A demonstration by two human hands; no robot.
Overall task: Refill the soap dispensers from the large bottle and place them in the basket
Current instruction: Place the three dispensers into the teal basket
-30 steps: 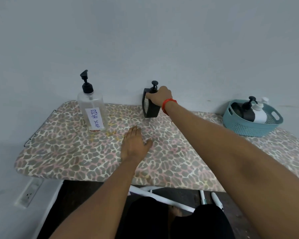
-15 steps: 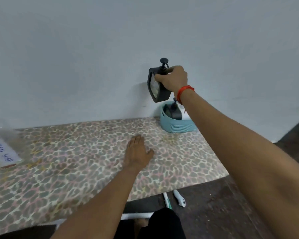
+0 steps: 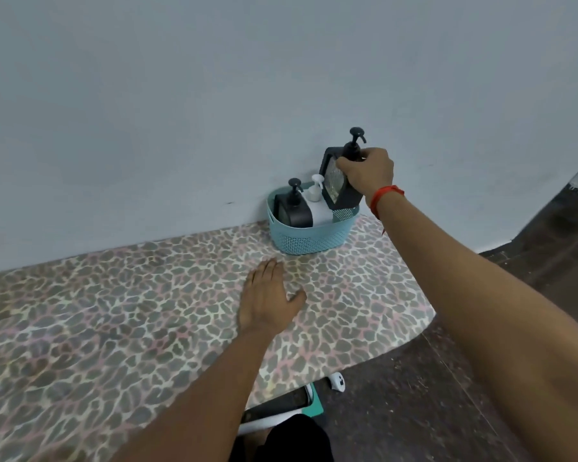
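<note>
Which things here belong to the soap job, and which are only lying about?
Job:
- held dispenser, gripped by the right hand over the basket
- black dispenser and white dispenser, already in the basket

Lying about:
- board, with the left hand flat on it
- wristband
- white object on the floor

The basket (image 3: 309, 241) sits at the right end of the table (image 3: 114, 311), against the wall (image 3: 181, 95). Inside, the first dispenser (image 3: 294, 213) stands left of the second dispenser (image 3: 320, 211); the right hand (image 3: 367, 176) holds the third dispenser (image 3: 334, 185) over the basket's right side. The left hand (image 3: 267, 295) lies flat before the basket
</note>
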